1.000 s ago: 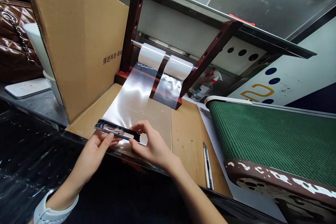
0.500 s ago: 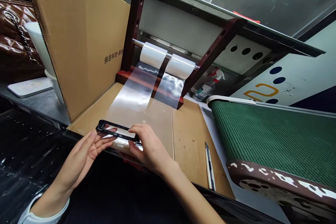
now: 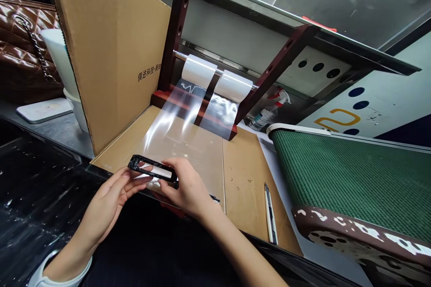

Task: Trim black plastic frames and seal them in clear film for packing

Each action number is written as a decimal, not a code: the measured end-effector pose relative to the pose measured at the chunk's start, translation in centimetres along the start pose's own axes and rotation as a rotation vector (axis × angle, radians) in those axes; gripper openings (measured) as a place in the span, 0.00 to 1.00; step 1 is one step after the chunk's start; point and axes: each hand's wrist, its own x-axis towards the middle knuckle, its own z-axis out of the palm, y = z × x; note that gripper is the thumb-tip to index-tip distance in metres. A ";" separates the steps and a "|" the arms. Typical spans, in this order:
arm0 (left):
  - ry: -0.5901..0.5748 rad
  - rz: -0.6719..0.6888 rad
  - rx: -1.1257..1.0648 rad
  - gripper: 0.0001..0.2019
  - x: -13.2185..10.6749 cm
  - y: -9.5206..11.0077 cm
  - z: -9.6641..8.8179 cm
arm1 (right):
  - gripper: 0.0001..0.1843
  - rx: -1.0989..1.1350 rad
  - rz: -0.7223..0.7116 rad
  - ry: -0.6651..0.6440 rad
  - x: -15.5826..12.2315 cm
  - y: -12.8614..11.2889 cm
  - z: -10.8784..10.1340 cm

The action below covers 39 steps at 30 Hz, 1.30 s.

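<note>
Both hands hold a long black rectangular frame with a shiny, mirror-like inner strip; its exact kind is unclear. My left hand has its fingertips under and against the frame's left end. My right hand pinches the right end between thumb and fingers, covering it. Beneath the frame, a sheet of clear film runs from a left film roll over the cardboard. A second film roll hangs beside it on the same rod, its short end draped down. A small dark piece shows beside my right wrist.
A white utility knife lies on the cardboard sheet at right. An upright cardboard panel borders the left. A green conveyor belt runs along the right, with a spray bottle behind. White cups stand at far left.
The black frame has turned slightly, showing more of its upper face. My right hand has shifted a little left along it. Bright streaks now show on the film, and the small dark piece has come into sight.
</note>
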 end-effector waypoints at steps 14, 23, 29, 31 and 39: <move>0.068 -0.060 -0.070 0.17 0.0 0.4 -0.5 | 0.19 0.048 0.048 0.019 0.0 -1.2 -1.8; -0.007 -0.061 -0.038 0.18 -0.2 0.7 -0.5 | 0.17 0.006 0.041 -0.012 0.1 -1.6 -0.8; -0.016 -0.067 -0.047 0.18 0.0 0.6 -1.0 | 0.16 0.017 0.044 -0.003 0.1 -1.5 -0.7; -0.009 -0.069 -0.059 0.16 0.0 0.6 -1.0 | 0.15 0.016 0.041 -0.002 0.2 -1.5 -0.6; 0.051 -0.139 -0.126 0.11 0.0 1.3 -1.0 | 0.15 0.025 0.043 -0.013 0.2 -1.4 -0.5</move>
